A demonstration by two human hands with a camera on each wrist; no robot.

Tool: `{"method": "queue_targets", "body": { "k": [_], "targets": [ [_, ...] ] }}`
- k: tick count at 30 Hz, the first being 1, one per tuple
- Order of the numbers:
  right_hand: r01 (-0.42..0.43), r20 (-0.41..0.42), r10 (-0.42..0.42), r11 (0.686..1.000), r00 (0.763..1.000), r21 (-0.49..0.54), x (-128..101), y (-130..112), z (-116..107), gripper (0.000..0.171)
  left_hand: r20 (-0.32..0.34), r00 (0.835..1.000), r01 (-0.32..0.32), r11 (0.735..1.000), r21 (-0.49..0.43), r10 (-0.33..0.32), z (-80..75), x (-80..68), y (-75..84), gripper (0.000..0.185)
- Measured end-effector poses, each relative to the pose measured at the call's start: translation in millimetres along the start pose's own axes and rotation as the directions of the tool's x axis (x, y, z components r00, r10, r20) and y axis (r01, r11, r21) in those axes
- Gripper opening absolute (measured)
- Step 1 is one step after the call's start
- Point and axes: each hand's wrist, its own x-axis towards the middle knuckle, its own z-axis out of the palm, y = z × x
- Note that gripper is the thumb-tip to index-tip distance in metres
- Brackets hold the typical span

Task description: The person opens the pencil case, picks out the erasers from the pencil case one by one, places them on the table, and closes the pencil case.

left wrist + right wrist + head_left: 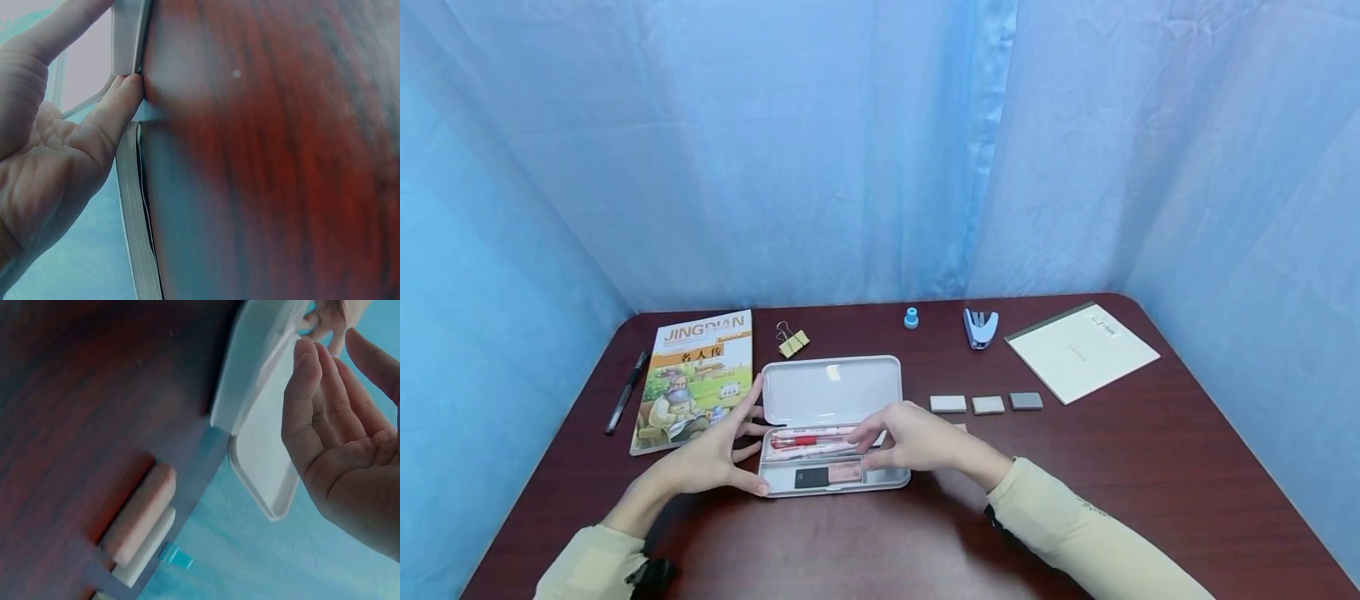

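An open grey pencil case (887,479) lies at the table's middle, its lid (831,390) folded back flat. Red and pink pens (808,437) lie in the tray, with a black and a pink block in front of them. My left hand (730,442) is at the case's left end with fingers spread; the thumb touches the front left corner. In the left wrist view a fingertip (128,87) presses the case's edge (128,37). My right hand (887,433) hovers over the tray's right end, fingers relaxed and holding nothing; the right wrist view shows its open palm (344,437) beside the case (262,406).
A picture book (696,379) and a black pen (625,392) lie at the left. At the back are a binder clip (792,342), a small blue cap (911,317) and a blue stapler (980,327). A notepad (1081,350) lies at the right, with three erasers (988,405) beside the case.
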Motion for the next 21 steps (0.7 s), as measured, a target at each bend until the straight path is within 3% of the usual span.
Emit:
{"method": "queue_targets", "body": {
  "k": [9,21],
  "targets": [
    [0.001,0.063,0.003,0.998,0.998,-0.067,4.9,-1.8,12.6,0.032,0.000,1.000,-0.003,1.000,-0.002,0.003,0.5,-1.3,0.4,0.134],
    [-0.008,0.052,0.016,0.988,0.999,-0.156,7.4,-6.3,16.4,0.030,0.002,1.000,-0.012,1.000,0.000,0.012,0.3,-1.1,0.7,0.133]
  ]
}}
